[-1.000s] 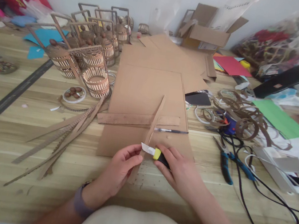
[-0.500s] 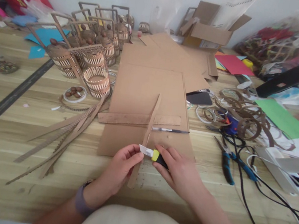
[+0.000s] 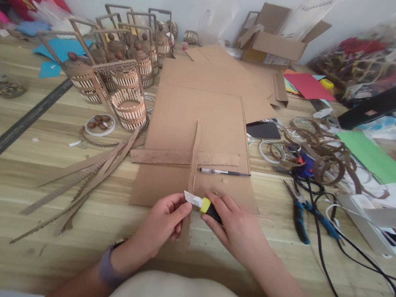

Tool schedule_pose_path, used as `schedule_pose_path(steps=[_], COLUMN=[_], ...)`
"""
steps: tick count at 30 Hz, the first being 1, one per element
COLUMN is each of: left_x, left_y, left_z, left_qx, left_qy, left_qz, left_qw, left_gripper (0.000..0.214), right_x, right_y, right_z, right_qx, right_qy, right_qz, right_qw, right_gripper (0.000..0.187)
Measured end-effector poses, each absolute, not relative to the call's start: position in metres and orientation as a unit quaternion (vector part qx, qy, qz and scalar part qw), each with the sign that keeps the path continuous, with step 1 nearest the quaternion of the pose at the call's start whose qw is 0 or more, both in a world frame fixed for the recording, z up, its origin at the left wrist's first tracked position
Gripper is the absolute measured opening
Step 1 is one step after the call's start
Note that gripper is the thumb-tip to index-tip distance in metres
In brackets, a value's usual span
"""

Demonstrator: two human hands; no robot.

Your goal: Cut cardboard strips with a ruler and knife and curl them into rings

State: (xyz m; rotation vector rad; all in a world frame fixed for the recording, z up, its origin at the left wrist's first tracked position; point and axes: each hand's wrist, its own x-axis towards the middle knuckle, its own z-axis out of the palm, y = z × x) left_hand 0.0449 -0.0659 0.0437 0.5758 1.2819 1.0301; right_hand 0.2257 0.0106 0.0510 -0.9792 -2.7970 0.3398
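My left hand (image 3: 167, 217) pinches a narrow cardboard strip (image 3: 193, 167), which points away from me over the cardboard sheets (image 3: 176, 116). In my right hand (image 3: 237, 224) is a utility knife (image 3: 207, 207) with a yellow and black handle. Its blade lies across the strip, close to my left thumb and fingertips; whether it cuts in cannot be seen. Beyond my hands a wider cardboard strip (image 3: 160, 156) lies crosswise under the narrow one. A pen (image 3: 220, 172) rests just in front of it.
Several small bamboo-like baskets with handles (image 3: 130, 105) stand at the back left, near loose cardboard strips (image 3: 79, 191). Pliers (image 3: 301, 211), black cable (image 3: 318, 261) and curled brown strips (image 3: 330, 166) lie on the right. An open carton (image 3: 277, 44) stands at the back.
The narrow strip's far end has swung left, so the strip now points nearly straight away from me. Both hands have stayed almost in place, and the knife blade remains across the strip.
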Motion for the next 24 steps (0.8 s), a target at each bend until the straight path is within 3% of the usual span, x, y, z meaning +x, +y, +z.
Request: schedule_pose_path(steps=[24], left_x=[0.043], left_y=[-0.0678], left_z=[0.0466], left_qx=[0.234], left_qy=[0.543], left_qz=[0.473], left_qw=[0.653], left_gripper=[0.038], right_x=[0.2266], right_y=[0.0103], right_z=[0.0503], right_qx=[-0.316], right_qy=[-0.936], right_qz=[0.128], right_qw=[0.091], right_gripper=[0.042])
